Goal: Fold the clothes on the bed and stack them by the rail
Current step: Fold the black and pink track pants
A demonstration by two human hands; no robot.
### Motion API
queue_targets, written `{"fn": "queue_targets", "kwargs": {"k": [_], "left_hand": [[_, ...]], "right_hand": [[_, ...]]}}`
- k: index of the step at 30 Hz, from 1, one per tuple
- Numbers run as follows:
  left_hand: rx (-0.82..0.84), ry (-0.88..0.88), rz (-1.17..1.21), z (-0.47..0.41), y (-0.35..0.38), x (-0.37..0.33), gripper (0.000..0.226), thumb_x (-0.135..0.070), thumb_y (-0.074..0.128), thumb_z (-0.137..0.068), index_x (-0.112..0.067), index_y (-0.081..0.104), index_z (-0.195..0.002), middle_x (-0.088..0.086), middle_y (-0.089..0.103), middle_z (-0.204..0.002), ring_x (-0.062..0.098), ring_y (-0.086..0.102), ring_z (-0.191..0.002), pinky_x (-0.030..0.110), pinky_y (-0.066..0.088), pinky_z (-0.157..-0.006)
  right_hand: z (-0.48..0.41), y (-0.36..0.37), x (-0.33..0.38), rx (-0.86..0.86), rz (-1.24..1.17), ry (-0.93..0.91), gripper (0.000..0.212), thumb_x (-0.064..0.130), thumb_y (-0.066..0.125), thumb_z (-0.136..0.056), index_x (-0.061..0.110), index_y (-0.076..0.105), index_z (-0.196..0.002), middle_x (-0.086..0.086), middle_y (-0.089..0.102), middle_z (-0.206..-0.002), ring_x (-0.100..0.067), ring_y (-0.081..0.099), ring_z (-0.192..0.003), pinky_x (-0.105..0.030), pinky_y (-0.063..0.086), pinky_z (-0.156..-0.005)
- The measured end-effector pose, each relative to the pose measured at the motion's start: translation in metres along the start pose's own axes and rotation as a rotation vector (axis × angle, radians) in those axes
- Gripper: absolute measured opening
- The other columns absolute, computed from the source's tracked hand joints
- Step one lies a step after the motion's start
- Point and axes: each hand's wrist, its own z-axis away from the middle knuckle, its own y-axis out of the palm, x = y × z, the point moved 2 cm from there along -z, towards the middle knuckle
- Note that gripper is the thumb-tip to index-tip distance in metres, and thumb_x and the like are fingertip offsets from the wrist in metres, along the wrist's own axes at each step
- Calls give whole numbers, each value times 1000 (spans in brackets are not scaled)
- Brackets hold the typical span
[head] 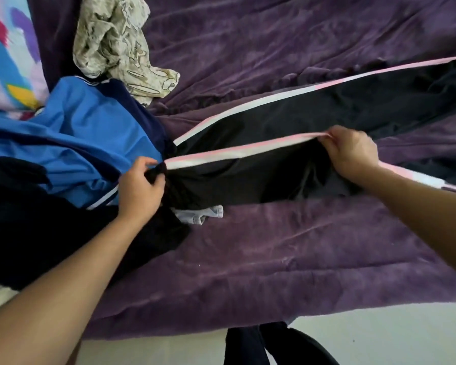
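Black track pants (pixel 287 122) with a pink-and-white side stripe lie stretched across the purple bed cover (pixel 274 246), legs running to the right. My left hand (pixel 140 188) grips the bunched waistband at the pants' left end. My right hand (pixel 350 151) pinches the striped side seam of the near leg and holds it lifted off the bed. A blue garment (pixel 77 133) with navy trim lies crumpled to the left, partly under a dark garment (pixel 37 233).
A crumpled beige patterned cloth (pixel 116 46) lies at the back left. A small pale grey piece (pixel 200 213) pokes out under the pants. A colourful pillow (pixel 8 61) sits at the far left. The bed's near edge meets pale floor (pixel 379 335).
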Motion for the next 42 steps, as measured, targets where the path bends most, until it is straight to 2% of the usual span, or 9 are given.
{"fn": "queue_targets", "kwargs": {"k": [8, 10, 14, 23, 27, 30, 34, 38, 42], "left_hand": [[134, -163, -302, -115, 49, 4, 43, -20, 67, -84, -10, 50, -122, 19, 58, -114, 40, 52, -109, 45, 43, -84], [77, -47, -432, -117, 58, -3, 50, -18, 69, -80, -9, 48, -125, 22, 51, -121, 42, 46, -114, 49, 39, -90], [59, 320, -395, -93, 87, -49, 43, -9, 66, -76, -7, 57, -118, 18, 51, -123, 40, 47, -114, 50, 39, -89], [359, 613, -258, -25, 206, -215, 19, -5, 66, -76, -10, 68, -94, 8, 63, -92, 32, 59, -92, 44, 45, -81], [415, 696, -332, -3, 273, -279, 21, -9, 62, -81, -12, 68, -102, 7, 62, -99, 30, 56, -98, 41, 42, -87], [453, 671, -433, 11, 325, -318, 38, -16, 59, -86, -17, 58, -123, 9, 52, -124, 27, 45, -118, 38, 35, -98], [469, 598, -578, 14, 380, -361, 57, -20, 60, -87, -23, 41, -140, 10, 33, -147, 29, 29, -136, 40, 27, -107], [423, 503, -601, 3, 393, -385, 32, -16, 62, -81, -18, 65, -112, 6, 56, -120, 30, 47, -115, 42, 35, -94], [267, 313, -450, -38, 382, -403, 16, -11, 58, -84, -8, 68, -95, 17, 62, -93, 40, 54, -90, 47, 39, -76]], "right_hand": [[-149, 30, 38, 12, 100, 78, 35, 45, 53, -91, 18, 62, -111, -19, 64, -111, -40, 58, -104, -43, 44, -84], [-153, 40, 41, 5, 100, 83, 39, 44, 56, -89, 18, 57, -117, -16, 62, -117, -38, 55, -111, -47, 41, -89], [-108, 51, 21, 26, 84, 9, 43, 38, 58, -88, 17, 53, -126, -14, 57, -122, -36, 49, -114, -46, 36, -89], [-5, -10, -195, -5, 120, 268, 34, 27, 67, -85, 13, 64, -115, -13, 63, -111, -38, 53, -106, -48, 42, -84], [21, -39, -310, 219, 356, 298, 64, 35, 76, -71, 17, 55, -129, -10, 50, -134, -33, 41, -123, -48, 35, -95], [40, -43, -379, 367, 504, 319, 74, 37, 78, -68, 15, 50, -133, -10, 37, -147, -30, 28, -137, -48, 28, -101], [37, -74, -446, 144, 332, 269, 21, 23, 67, -81, 9, 69, -97, -10, 62, -121, -34, 54, -113, -49, 39, -90], [-25, -126, -465, 13, -34, 256, 12, 26, 59, -85, 20, 53, -77, -18, 66, -82, -40, 63, -80, -37, 43, -65], [-133, -153, -468, -73, -138, 236, 24, 33, 55, -90, 10, 62, -93, -23, 66, -92, -42, 60, -90, -41, 43, -72]]}}
